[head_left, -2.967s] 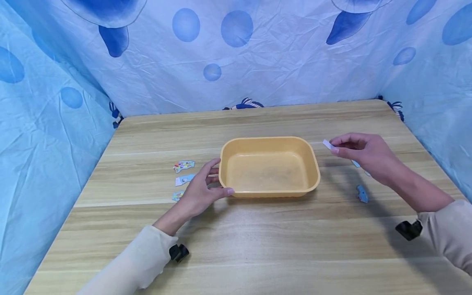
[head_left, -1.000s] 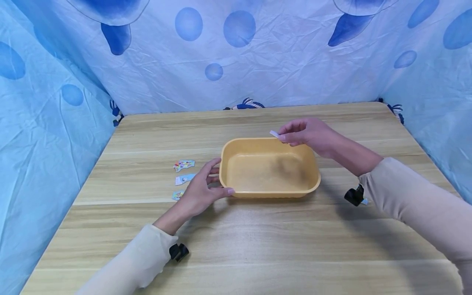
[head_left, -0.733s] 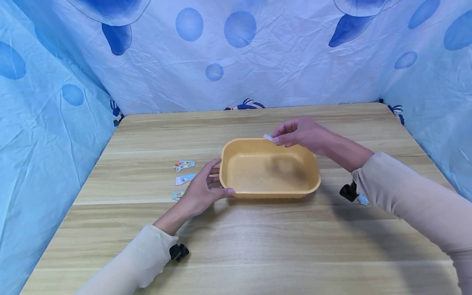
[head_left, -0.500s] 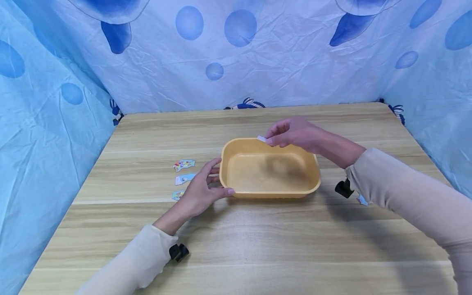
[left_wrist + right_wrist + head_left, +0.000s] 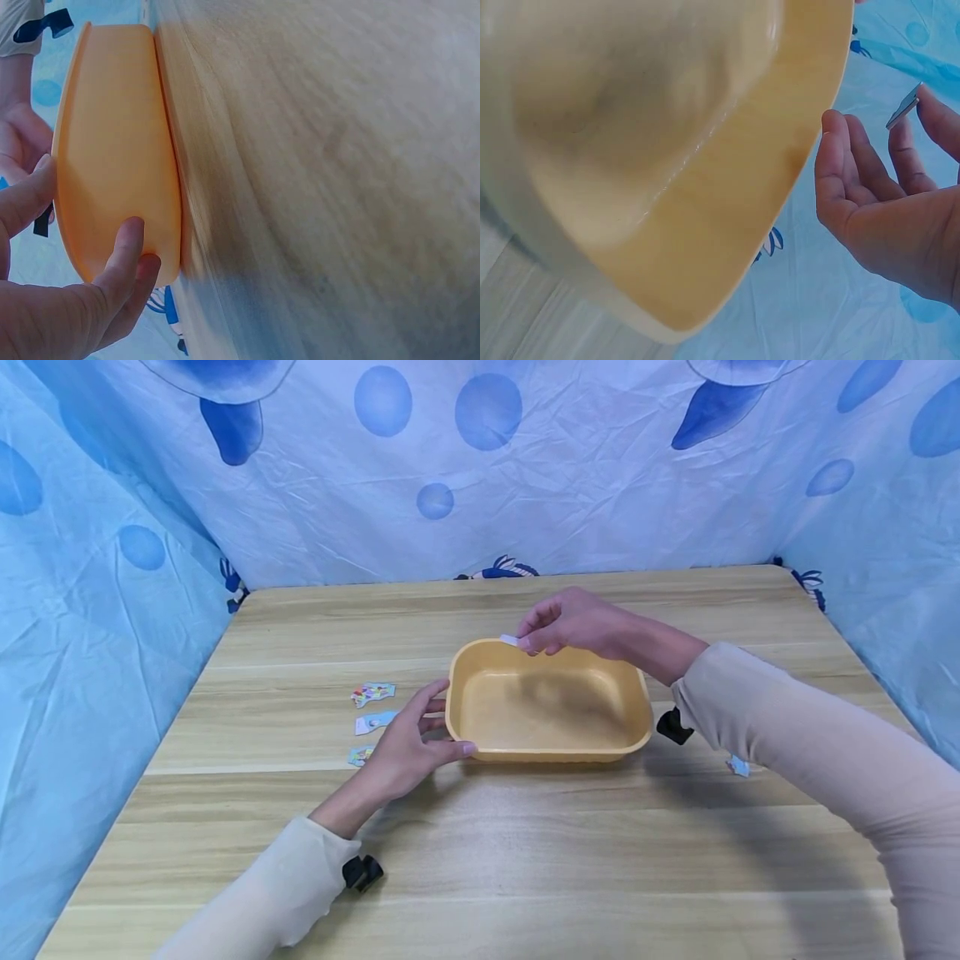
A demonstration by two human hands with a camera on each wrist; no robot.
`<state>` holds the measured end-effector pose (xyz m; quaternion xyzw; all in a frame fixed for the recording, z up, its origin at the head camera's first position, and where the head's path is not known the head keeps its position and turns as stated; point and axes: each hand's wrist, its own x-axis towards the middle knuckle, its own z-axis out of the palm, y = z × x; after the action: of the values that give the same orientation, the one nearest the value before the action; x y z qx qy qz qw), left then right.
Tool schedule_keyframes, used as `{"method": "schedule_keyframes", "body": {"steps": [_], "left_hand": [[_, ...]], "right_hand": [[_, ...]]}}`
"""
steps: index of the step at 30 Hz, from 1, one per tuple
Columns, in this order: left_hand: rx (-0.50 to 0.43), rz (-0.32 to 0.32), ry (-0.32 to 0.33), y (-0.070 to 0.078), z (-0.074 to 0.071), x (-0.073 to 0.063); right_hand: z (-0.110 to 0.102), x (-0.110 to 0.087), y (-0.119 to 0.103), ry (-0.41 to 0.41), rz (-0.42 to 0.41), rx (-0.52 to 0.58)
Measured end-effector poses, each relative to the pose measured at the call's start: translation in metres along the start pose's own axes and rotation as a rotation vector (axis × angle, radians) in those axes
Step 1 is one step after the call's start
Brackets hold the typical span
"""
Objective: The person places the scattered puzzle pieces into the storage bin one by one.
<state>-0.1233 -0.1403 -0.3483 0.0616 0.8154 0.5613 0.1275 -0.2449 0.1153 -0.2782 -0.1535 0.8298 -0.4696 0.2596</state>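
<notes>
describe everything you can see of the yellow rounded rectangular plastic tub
The yellow, rounded-rectangular tub looks like smooth plastic, with sloping walls and a thin rim. It stands open side up on the light wood-grain table, long sides running left to right. Its floor looks partly shaded. The bare left hand grips its left end, thumb at the near corner. The bare right hand is close to its far rim, apparently without touching.

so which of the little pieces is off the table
The piece pinched in the right hand. The other visible ones lie on the table: three pieces left of the tray, one piece to its right.
</notes>
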Motion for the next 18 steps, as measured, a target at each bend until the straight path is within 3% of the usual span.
{"method": "schedule_keyframes", "body": {"steps": [11,18], "left_hand": [[0.005,-0.012,0.013,-0.001,0.001,0.001],[0.003,-0.011,0.014,-0.002,0.001,0.001]], "right_hand": [[0.009,0.012,0.007,-0.033,-0.054,0.000],[0.014,0.016,0.006,-0.066,-0.041,-0.015]]}}
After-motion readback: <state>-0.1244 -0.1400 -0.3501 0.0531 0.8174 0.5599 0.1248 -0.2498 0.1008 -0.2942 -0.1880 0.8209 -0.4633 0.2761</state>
